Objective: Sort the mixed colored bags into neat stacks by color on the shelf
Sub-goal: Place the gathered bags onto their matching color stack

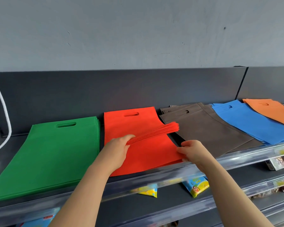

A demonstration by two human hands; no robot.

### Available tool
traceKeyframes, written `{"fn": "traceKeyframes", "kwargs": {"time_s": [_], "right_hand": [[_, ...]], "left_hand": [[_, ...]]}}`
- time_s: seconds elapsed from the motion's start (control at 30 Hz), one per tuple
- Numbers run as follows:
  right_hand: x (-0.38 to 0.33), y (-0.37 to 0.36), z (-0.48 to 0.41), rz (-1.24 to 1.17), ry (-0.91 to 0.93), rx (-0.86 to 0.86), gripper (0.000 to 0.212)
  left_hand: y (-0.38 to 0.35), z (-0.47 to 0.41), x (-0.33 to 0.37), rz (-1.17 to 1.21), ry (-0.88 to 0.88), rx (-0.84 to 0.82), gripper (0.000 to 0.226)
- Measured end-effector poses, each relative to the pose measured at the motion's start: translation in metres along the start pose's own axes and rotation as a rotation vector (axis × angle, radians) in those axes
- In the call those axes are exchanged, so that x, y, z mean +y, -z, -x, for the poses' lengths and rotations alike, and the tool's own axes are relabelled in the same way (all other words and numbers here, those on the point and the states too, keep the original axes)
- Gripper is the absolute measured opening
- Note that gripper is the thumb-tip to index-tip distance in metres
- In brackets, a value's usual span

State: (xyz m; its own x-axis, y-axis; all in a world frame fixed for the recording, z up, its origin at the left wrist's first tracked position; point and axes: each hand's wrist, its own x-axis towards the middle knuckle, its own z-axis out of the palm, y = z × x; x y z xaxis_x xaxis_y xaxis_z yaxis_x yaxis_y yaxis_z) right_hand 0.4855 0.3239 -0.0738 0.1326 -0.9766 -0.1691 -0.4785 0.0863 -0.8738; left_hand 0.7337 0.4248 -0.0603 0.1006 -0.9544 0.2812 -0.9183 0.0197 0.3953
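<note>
Red stack [134,125], frame centre: left hand [117,149] grip pinches lifted red bundle [157,132]; right hand [191,150] pinches stack edge, apparently aligning.

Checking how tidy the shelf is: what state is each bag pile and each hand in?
green stack, flat, edges squared.
red stack, flat, right edge pinched by right hand.
red bundle, lifted, gripped by left hand.
brown stack, flat, loosely fanned.
blue stack, fanned, overlapping brown stack.
orange stack, overlapping blue stack.
</note>
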Motion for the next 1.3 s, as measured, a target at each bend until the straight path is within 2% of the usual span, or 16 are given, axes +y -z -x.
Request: {"fn": "traceKeyframes", "kwargs": {"time_s": [0.07, 0.13, 0.37, 0.7, 0.83, 0.93, 1.0, 1.3], "right_hand": [[-0.005, -0.004, -0.002, 0.12, 0.026, 0.019, 0.015], [-0.009, -0.007, -0.005, 0.13, 0.045, 0.039, 0.01], [-0.017, 0.003, -0.013, -0.142, 0.076, 0.219, 0.02], [-0.022, 0.024, -0.01, -0.197, 0.084, 0.211, 0.024], [-0.024, 0.047, -0.009, -0.199, 0.146, 0.362, 0.026], [-0.027, 0.081, -0.016, -0.202, 0.207, 0.497, 0.025], [-0.028, 0.1, -0.025, -0.259, 0.248, 0.521, 0.023], [-0.08, 0.12, -0.009, -0.244, 0.482, 0.528, 0.018]], "left_hand": [[0.007, -0.003, 0.0, -0.013, -0.011, 0.054, 0.046], [0.017, -0.006, 0.001, -0.017, -0.016, 0.112, 0.048], [0.043, -0.015, 0.002, -0.059, 0.001, 0.284, 0.049], [0.041, -0.015, 0.007, -0.09, 0.029, 0.368, 0.051], [0.032, -0.012, 0.007, -0.106, 0.05, 0.36, 0.054], [0.025, -0.012, 0.005, -0.125, 0.054, 0.332, 0.059], [0.021, -0.011, 0.006, -0.14, 0.049, 0.275, 0.06], [0.004, 0.007, 0.0, -0.113, 0.074, -0.205, 0.046]]}}
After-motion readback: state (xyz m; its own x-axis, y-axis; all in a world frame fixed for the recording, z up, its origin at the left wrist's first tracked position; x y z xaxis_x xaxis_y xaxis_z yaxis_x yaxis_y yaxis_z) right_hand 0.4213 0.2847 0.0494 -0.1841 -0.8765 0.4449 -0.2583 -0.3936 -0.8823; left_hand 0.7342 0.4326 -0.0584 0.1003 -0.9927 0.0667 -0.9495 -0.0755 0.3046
